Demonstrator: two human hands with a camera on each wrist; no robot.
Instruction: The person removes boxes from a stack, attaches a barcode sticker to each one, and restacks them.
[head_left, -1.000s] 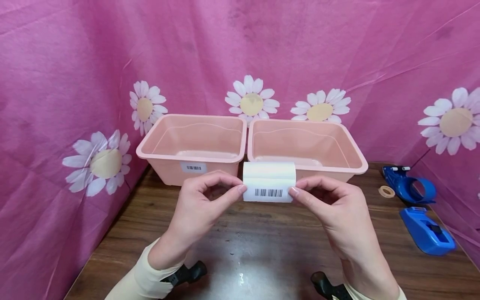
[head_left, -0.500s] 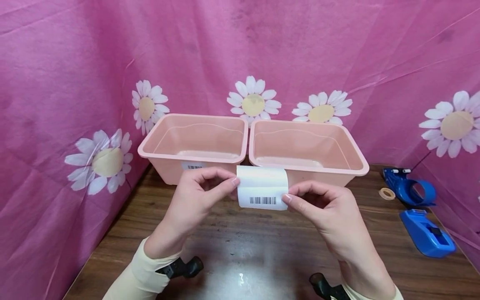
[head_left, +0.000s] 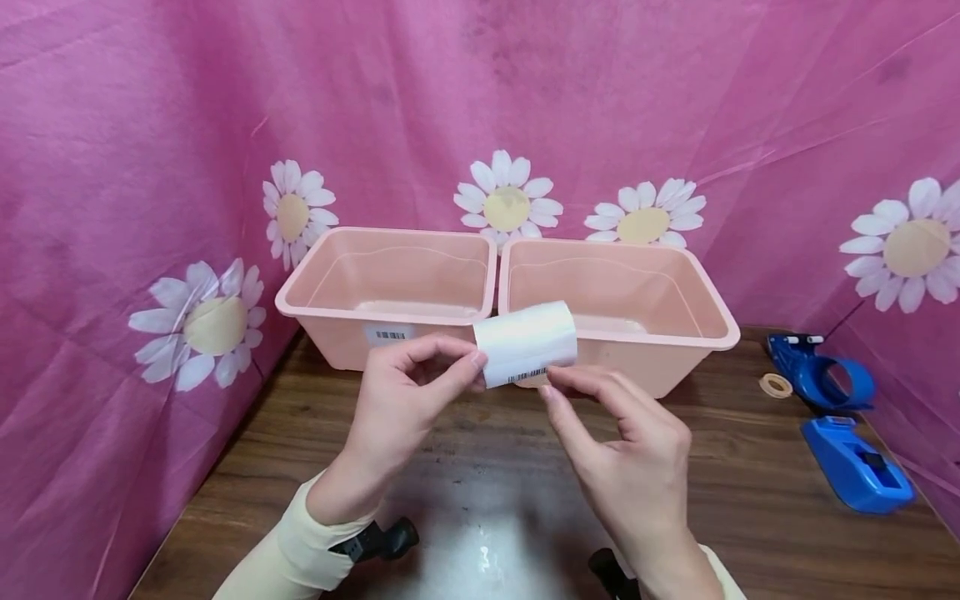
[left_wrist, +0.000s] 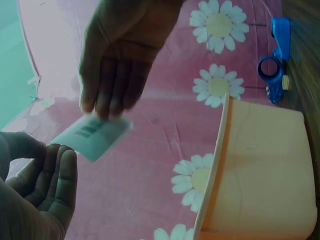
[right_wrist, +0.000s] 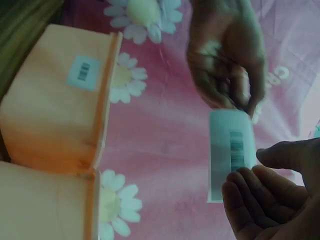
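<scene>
A white barcode label [head_left: 525, 340] is held up in front of the bins, tilted, its right end higher in the head view. My left hand [head_left: 408, 408] pinches its left edge between thumb and forefinger. My right hand [head_left: 630, 450] is at the label's lower right edge, with thumb and forefinger slightly apart. In the right wrist view, fingertips [right_wrist: 240, 182] of that hand overlap the label's lower part. Behind stand two pink plastic bins: a left bin [head_left: 330, 337] with a barcode label [head_left: 388, 334] on its front, and a right bin [head_left: 660, 362] partly hidden by the held label.
On the wooden table [head_left: 465, 483] at the right lie a blue tape dispenser [head_left: 858, 467], another blue dispenser [head_left: 832, 379] with a ring-shaped body, and a small tan tape roll [head_left: 776, 385]. A pink cloth [head_left: 420, 92] with daisies hangs behind and at both sides.
The label has tilted, its right end rising. My right hand has come off the label's right edge, turned, and shifted left to the lower edge. My left hand keeps its pinch.
</scene>
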